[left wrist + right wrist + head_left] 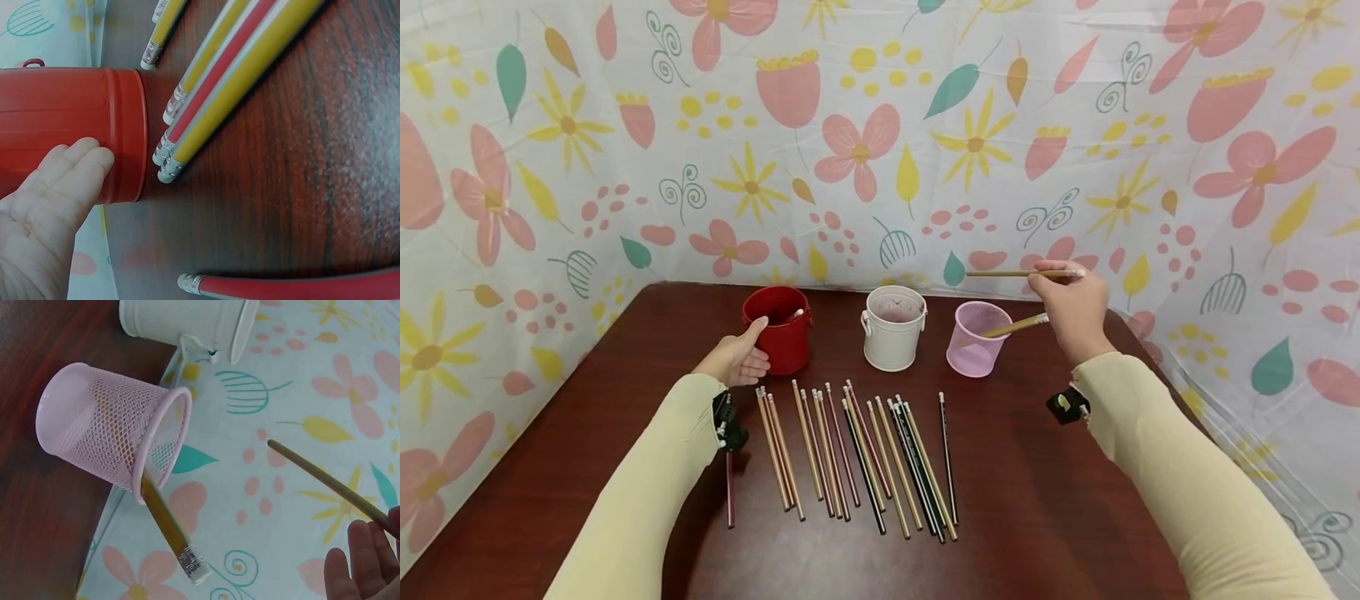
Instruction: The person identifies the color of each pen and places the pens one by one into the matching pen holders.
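Right hand pinching a yellow pencil above the pink mesh cup, a second pencil slanting across its rim; left hand, fingers extended, beside the red bucket; white bucket between, loose pencils in front.

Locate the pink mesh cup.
In the head view, the pink mesh cup stands right of centre on the table, just right of the white bucket, one pencil leaning in it toward the right hand.

A dark table bears pencils, three containers.
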`<state>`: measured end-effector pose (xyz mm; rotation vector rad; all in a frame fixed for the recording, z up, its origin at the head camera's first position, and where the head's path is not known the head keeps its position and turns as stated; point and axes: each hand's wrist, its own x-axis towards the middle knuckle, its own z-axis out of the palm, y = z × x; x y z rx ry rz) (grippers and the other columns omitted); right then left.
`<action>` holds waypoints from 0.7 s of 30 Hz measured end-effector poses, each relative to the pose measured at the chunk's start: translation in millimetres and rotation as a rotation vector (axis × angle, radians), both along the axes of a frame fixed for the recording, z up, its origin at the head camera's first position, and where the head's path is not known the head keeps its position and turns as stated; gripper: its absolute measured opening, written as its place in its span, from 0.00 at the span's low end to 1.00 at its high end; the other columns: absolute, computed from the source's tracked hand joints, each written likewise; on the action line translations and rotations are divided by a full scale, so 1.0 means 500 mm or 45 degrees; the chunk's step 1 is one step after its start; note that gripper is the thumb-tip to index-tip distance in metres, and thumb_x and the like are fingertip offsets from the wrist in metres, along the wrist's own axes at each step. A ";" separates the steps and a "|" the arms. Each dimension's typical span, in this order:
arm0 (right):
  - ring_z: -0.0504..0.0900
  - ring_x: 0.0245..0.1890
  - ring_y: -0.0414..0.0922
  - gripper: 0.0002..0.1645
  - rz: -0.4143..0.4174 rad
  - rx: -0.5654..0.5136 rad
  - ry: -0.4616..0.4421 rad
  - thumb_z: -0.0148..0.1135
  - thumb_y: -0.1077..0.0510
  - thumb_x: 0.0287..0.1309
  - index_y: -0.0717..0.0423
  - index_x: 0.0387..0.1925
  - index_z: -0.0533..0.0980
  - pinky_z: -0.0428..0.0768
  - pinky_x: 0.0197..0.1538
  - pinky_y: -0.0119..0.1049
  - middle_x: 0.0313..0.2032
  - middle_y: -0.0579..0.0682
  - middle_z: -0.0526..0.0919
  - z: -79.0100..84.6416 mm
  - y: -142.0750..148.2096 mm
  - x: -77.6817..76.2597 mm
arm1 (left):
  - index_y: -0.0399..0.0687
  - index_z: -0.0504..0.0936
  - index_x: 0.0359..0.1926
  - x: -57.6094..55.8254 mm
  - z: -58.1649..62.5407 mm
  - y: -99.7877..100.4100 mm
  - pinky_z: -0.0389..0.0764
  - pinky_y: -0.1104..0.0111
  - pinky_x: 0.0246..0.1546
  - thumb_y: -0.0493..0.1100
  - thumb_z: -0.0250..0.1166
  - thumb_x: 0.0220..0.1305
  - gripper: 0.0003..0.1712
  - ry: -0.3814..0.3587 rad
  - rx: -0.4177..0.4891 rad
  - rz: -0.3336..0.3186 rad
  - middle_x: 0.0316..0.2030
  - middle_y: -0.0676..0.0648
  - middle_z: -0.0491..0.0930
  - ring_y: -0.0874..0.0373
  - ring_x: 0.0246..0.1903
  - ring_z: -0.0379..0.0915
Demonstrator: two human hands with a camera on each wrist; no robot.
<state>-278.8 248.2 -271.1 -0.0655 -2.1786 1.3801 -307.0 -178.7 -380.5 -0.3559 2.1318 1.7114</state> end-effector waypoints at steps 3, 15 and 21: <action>0.74 0.26 0.32 0.11 -0.035 0.007 -0.009 0.63 0.59 0.55 0.60 0.39 0.83 0.71 0.28 0.23 0.27 0.31 0.78 -0.004 0.008 0.001 | 0.22 0.65 0.62 -0.001 0.001 -0.001 0.71 0.56 0.58 0.70 0.40 0.67 0.51 -0.002 0.001 -0.002 0.60 0.28 0.68 0.39 0.58 0.68; 0.72 0.23 0.31 0.10 -0.195 -0.105 0.052 0.61 0.59 0.52 0.58 0.35 0.83 0.69 0.29 0.23 0.25 0.36 0.79 -0.097 0.025 -0.007 | 0.22 0.64 0.62 0.003 0.007 -0.003 0.69 0.56 0.59 0.70 0.40 0.67 0.52 0.006 0.008 -0.012 0.61 0.27 0.67 0.38 0.60 0.66; 0.65 0.18 0.31 0.14 -0.200 0.103 -0.083 0.60 0.59 0.54 0.62 0.39 0.84 0.65 0.23 0.25 0.20 0.33 0.75 -0.123 0.027 -0.014 | 0.21 0.64 0.62 0.004 0.002 0.000 0.69 0.56 0.60 0.70 0.40 0.68 0.51 -0.005 0.007 0.003 0.60 0.27 0.67 0.38 0.60 0.66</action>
